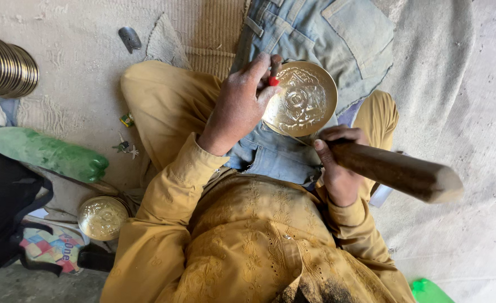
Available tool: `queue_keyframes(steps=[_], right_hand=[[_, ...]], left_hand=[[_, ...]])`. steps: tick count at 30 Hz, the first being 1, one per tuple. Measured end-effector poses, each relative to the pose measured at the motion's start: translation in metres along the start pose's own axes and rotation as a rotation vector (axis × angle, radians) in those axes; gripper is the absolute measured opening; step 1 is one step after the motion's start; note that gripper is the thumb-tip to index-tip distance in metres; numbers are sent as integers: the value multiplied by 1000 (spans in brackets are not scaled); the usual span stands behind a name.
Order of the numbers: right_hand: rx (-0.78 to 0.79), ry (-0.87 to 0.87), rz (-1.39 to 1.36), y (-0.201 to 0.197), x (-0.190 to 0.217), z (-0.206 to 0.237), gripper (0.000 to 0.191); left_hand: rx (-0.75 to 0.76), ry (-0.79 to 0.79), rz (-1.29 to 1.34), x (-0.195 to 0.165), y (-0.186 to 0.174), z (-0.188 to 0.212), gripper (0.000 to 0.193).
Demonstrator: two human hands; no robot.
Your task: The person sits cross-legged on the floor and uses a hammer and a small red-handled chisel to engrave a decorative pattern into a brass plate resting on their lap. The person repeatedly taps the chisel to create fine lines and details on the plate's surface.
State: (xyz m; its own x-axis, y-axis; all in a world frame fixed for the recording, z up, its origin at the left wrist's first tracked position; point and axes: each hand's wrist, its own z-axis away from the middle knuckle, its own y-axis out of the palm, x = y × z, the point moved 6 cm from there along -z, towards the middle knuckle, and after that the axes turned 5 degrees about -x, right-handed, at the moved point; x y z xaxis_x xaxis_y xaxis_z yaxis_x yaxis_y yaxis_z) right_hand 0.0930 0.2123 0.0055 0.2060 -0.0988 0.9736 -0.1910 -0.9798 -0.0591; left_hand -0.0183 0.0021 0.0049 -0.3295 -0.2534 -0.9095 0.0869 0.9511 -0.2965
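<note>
**Brass plate on the lap, tool and mallet in hand**

While the person sits cross-legged on the floor, the round engraved brass plate (303, 100) rests on a piece of denim cloth (315, 33) spread over the lap. Left hand (239, 104) is curled tight around a small red-tipped tool (273, 80), its tip at the plate's left rim. Right hand (337, 163) is clenched on the handle of a dark wooden mallet (396, 171), which juts out to the right, just below the plate. Over on the left, a stack of metal plates (7, 66) stands on edge, a green plastic bottle (49, 154) lies on its side, and another engraved brass dish (102, 217) sits near the knee.
</note>
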Motion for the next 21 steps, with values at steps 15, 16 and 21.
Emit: queue_keyframes(steps=[15, 16, 21], right_hand=[[261, -700, 1192, 24, 102, -118, 27], [274, -719, 1227, 27, 105, -118, 23], [259, -835, 1411, 35, 115, -120, 24]], left_hand=[[-40, -127, 11, 22, -3, -9, 29], [-40, -132, 19, 23, -3, -9, 30], [-42, -182, 74, 26, -3, -7, 28]])
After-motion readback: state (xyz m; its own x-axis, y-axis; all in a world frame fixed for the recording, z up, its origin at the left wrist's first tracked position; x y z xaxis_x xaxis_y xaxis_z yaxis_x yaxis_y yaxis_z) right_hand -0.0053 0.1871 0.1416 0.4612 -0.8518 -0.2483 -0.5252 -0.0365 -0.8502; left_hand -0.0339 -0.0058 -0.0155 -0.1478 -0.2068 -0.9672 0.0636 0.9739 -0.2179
